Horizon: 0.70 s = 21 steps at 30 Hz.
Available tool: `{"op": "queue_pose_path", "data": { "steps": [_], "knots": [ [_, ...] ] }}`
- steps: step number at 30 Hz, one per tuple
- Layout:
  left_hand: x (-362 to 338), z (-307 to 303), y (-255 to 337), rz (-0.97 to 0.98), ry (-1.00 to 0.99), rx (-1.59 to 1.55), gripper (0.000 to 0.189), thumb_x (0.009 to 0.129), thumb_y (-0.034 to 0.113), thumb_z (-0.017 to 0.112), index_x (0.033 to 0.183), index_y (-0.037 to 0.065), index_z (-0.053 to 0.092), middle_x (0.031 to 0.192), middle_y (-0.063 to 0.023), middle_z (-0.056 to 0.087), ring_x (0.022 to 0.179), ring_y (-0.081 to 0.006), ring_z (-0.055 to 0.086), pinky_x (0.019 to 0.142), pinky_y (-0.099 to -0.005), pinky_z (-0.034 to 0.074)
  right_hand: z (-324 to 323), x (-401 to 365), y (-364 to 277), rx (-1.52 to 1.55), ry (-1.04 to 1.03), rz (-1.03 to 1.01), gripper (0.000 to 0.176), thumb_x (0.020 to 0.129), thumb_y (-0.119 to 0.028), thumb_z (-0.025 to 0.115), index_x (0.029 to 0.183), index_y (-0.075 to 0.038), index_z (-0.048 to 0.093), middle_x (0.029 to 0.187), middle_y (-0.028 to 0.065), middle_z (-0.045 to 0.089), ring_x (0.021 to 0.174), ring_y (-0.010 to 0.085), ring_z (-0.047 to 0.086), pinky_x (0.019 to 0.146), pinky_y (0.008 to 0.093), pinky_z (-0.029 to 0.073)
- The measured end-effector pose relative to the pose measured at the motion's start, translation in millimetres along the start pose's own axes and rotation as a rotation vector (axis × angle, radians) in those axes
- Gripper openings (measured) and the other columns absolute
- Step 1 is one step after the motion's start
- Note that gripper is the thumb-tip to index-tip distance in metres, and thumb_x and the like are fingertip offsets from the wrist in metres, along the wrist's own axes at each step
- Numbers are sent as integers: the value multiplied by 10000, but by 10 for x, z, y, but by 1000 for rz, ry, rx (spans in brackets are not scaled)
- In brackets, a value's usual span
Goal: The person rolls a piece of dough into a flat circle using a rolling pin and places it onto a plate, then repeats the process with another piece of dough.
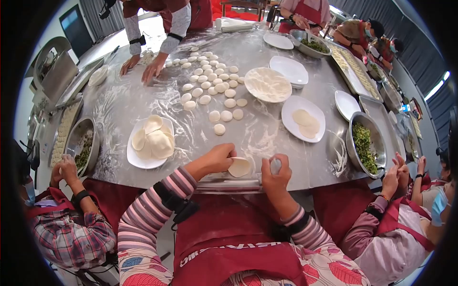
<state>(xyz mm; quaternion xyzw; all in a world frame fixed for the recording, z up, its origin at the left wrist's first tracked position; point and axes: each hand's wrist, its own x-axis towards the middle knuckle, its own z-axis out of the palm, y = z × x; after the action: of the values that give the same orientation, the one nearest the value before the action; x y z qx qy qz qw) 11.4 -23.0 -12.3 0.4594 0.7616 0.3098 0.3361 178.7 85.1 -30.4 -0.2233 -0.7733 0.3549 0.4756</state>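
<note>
My left hand (217,159) is closed at the edge of a round, flat dough wrapper (239,167), pinching it close to the table's front edge. To the right of the wrapper, my right hand (276,175) is curled, thumb and fingers bent around a greyish patch; what it grips is mostly hidden. Beyond my hands, several small flattened dough pieces (219,129) lie scattered on the floured steel table (157,97). A white plate (136,159) with several overlapping wrappers (160,143) stands left of my left hand.
A plate (317,106) with wrappers and a bowl of flour (268,85) stand at the right. Steel bowls of chopped green filling (365,145) flank me. A person's hands (151,71) rest on the far table. Other people sit close on both sides.
</note>
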Motion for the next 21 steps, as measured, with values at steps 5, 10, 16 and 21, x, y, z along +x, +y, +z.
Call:
{"op": "queue_pose_path", "data": {
  "steps": [5,10,16,21],
  "knots": [
    [216,146,-49,142,180,209,182,752,110,546,881,-15,570,787,-177,619,706,-280,603,651,-372,463,541,519,153,-80,24,-81,249,744,-79,659,920,-32,490,681,187,566,608,381,580,518,419,452],
    [122,22,-11,130,37,222,191,755,116,543,890,-17,567,802,-184,620,705,-300,602,650,-375,459,247,294,66,-108,35,-122,242,742,-79,659,904,-40,485,698,191,562,606,386,575,520,416,453],
    [11,62,-88,104,9,77,182,775,113,539,896,-23,550,805,-193,611,742,-305,594,661,-366,453,269,291,62,-121,56,-121,239,744,-88,657,903,-37,485,702,182,559,593,391,565,516,416,448],
    [121,75,-73,93,133,150,227,792,219,541,838,8,609,818,-223,611,814,-383,578,710,-441,439,574,489,255,-177,40,-145,242,755,-107,649,929,-37,497,799,196,573,683,393,571,569,435,448]
  ]
}}
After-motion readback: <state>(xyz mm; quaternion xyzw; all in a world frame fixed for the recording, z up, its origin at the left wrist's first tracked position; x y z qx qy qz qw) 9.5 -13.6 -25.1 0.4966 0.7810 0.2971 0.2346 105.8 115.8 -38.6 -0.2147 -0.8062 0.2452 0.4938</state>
